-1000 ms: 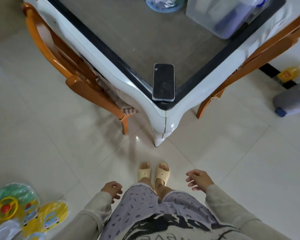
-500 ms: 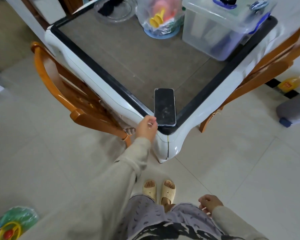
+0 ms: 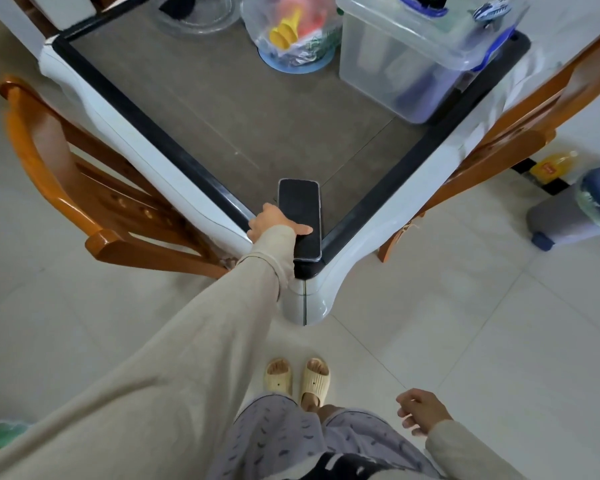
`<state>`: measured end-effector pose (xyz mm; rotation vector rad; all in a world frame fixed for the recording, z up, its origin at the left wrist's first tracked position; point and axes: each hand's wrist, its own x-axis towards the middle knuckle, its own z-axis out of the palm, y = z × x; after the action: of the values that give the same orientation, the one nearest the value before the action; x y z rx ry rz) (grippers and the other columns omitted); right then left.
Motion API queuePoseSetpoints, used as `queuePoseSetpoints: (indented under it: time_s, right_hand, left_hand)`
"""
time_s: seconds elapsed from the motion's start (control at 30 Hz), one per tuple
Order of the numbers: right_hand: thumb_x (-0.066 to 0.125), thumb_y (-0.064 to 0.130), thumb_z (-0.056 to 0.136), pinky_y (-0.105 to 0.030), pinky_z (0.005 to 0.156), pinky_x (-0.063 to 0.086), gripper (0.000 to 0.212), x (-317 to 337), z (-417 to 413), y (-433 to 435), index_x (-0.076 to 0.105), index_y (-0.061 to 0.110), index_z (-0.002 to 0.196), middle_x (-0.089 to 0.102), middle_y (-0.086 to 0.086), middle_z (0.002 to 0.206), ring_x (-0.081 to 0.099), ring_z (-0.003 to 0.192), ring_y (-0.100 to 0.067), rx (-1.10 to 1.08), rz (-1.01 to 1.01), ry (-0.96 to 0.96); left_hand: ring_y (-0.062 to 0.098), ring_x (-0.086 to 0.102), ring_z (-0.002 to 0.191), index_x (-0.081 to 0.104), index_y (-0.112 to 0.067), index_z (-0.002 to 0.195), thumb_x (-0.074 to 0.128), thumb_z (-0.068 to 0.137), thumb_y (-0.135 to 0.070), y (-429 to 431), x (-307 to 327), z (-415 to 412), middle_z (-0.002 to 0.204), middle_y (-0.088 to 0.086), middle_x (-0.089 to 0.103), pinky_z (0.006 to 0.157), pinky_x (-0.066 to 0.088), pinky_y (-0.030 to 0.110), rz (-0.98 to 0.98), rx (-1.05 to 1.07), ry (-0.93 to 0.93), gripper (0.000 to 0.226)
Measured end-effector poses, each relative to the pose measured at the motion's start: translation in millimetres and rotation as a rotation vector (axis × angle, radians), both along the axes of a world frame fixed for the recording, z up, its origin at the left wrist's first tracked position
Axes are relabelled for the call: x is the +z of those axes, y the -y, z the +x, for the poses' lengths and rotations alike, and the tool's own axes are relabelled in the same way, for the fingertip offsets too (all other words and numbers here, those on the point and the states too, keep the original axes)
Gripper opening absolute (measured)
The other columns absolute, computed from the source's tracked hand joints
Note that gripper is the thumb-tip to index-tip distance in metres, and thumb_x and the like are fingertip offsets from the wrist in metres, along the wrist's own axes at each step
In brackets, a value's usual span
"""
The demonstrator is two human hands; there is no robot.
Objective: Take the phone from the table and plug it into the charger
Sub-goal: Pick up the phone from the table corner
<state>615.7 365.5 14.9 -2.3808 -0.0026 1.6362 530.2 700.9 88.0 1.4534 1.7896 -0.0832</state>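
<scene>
A black phone (image 3: 300, 209) lies face up on the near corner of the table (image 3: 174, 157), which has a grey top, a black border and a white frame. My left hand (image 3: 274, 225) reaches out to it and grips its left edge, thumb laid across the screen. The phone still rests flat on the table. My right hand (image 3: 421, 410) hangs low by my hip, fingers loosely curled, holding nothing. No charger is in view.
Wooden chairs stand at the table's left (image 3: 84, 188) and right (image 3: 520, 133) sides. A clear lidded storage box (image 3: 420, 60), a bag of toys (image 3: 291, 32) and a glass bowl (image 3: 198, 12) sit at the far end. A small bin (image 3: 575, 209) and a bottle (image 3: 555, 164) are on the floor at right.
My left hand rose from my side to the table corner and closed on the phone's left edge. The view moved closer to the table. My right hand stayed low.
</scene>
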Motion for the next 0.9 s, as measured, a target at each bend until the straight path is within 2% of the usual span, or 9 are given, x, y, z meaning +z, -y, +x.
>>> queuePoseSetpoints:
  time_s: [0.1,0.23,0.33,0.43,0.5,0.67,0.8,0.87,0.9]
  right_hand:
    - [0.045,0.005,0.089,-0.022,0.047,0.034,0.012,-3.1,3.5,0.1,0.054,0.005,0.082,0.055,-0.007,0.064,0.047,0.051,-0.019,0.036,-0.016,-0.014]
    - [0.045,0.005,0.088,-0.023,0.047,0.035,0.012,-11.9,4.8,-7.3,0.055,0.005,0.082,0.056,-0.008,0.063,0.047,0.051,-0.019,0.073,-0.024,-0.007]
    - [0.045,0.005,0.088,-0.023,0.049,0.036,0.016,-17.5,3.5,-18.7,0.056,0.008,0.076,0.057,-0.008,0.064,0.048,0.051,-0.019,0.091,0.001,-0.017]
    - [0.046,0.006,0.088,-0.023,0.049,0.038,0.017,-20.9,-0.9,-29.4,0.055,0.010,0.074,0.057,-0.006,0.064,0.049,0.052,-0.018,0.134,0.030,-0.025]
    - [0.045,0.007,0.088,-0.022,0.048,0.037,0.015,-21.1,-4.9,-34.4,0.054,0.010,0.076,0.056,-0.005,0.064,0.049,0.051,-0.017,0.164,0.044,-0.038]
    - [0.043,0.006,0.090,-0.022,0.048,0.036,0.013,-15.8,-11.8,-35.2,0.054,0.008,0.083,0.055,-0.004,0.065,0.049,0.052,-0.015,0.194,0.066,-0.062]
    - [0.044,0.006,0.090,-0.023,0.049,0.037,0.011,-11.4,-15.7,-25.2,0.054,0.007,0.087,0.055,-0.004,0.066,0.049,0.053,-0.016,0.104,0.090,-0.029]
    - [0.044,0.007,0.090,-0.023,0.049,0.038,0.011,-8.2,-21.3,-14.8,0.055,0.007,0.089,0.055,-0.004,0.067,0.050,0.055,-0.016,0.018,0.116,-0.008]
    - [0.044,0.007,0.091,-0.023,0.050,0.038,0.011,-6.4,-25.2,-10.0,0.055,0.006,0.090,0.056,-0.004,0.068,0.050,0.055,-0.016,-0.023,0.131,-0.005]
  left_hand:
    - [0.032,0.057,0.116,0.056,-0.004,0.117,0.078,0.069,-0.024,-2.6,-0.4,-2.2,0.125,0.013,0.062,0.095,0.045,0.036,-0.073,0.081,0.195,0.057]
    - [0.031,0.058,0.107,0.059,-0.005,0.109,0.066,0.080,-0.014,10.0,2.9,-14.8,0.124,0.018,0.062,0.089,0.043,0.031,-0.027,0.091,0.379,0.031]
    - [0.032,0.056,0.112,0.052,-0.001,0.118,0.060,0.085,-0.009,27.6,4.2,-33.2,0.125,0.018,0.060,0.094,0.044,0.035,-0.031,0.115,0.477,0.035]
    - [0.026,0.057,0.106,0.049,-0.004,0.123,0.059,0.085,-0.007,56.1,1.4,-69.0,0.125,0.017,0.059,0.094,0.047,0.037,-0.066,0.194,0.571,0.040]
    - [0.026,0.060,0.100,0.049,-0.008,0.121,0.060,0.084,-0.009,80.9,-4.6,-102.1,0.114,0.011,0.060,0.088,0.052,0.039,-0.110,0.254,0.617,0.038]
    - [0.024,0.060,0.084,0.052,-0.009,0.107,0.059,0.083,0.001,135.6,-27.8,-182.7,0.106,0.013,0.060,0.075,0.051,0.033,-0.161,0.413,0.557,0.027]
    - [0.026,0.054,0.091,0.050,-0.005,0.098,0.056,0.083,0.006,150.7,-50.1,-225.2,0.101,0.013,0.057,0.081,0.043,0.035,-0.195,0.434,0.397,0.020]
    - [0.025,0.051,0.090,0.050,-0.003,0.089,0.057,0.083,0.007,150.0,-59.4,-238.1,0.095,0.013,0.057,0.075,0.043,0.026,-0.205,0.377,0.309,0.013]
    - [0.024,0.050,0.088,0.050,-0.003,0.080,0.057,0.082,0.008,147.7,-63.6,-242.9,0.087,0.012,0.056,0.065,0.045,0.018,-0.204,0.348,0.259,0.013]
